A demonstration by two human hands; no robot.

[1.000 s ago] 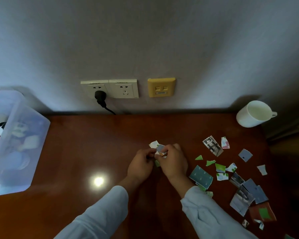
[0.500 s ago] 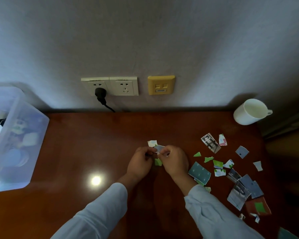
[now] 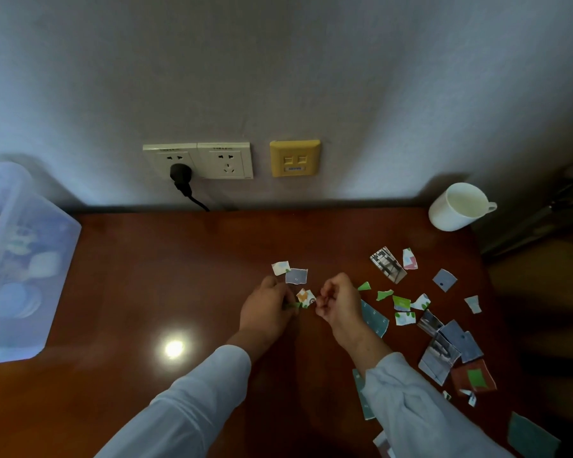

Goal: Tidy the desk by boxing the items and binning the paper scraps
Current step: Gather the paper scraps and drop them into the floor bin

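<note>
Desk (image 3: 179, 259): storage box (image 3: 30, 259) far left of fingers; loose scraps (image 3: 401, 303) spread right of them. Left hand (image 3: 268, 309) pinches green scrap (image 3: 293, 305). Right hand (image 3: 339, 302) curled at orange-white scrap (image 3: 305, 297) between both fingertips; grip unclear. Advice: stack several scraps per pinch, slide rather than lift.

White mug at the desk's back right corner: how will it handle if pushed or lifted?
The white mug looks rigid and ceramic, so probably breakable if dropped. The desk is glossy, so a push would likely slide it, and it stands near the corner edge. Its handle faces right, offering a grip.
</note>
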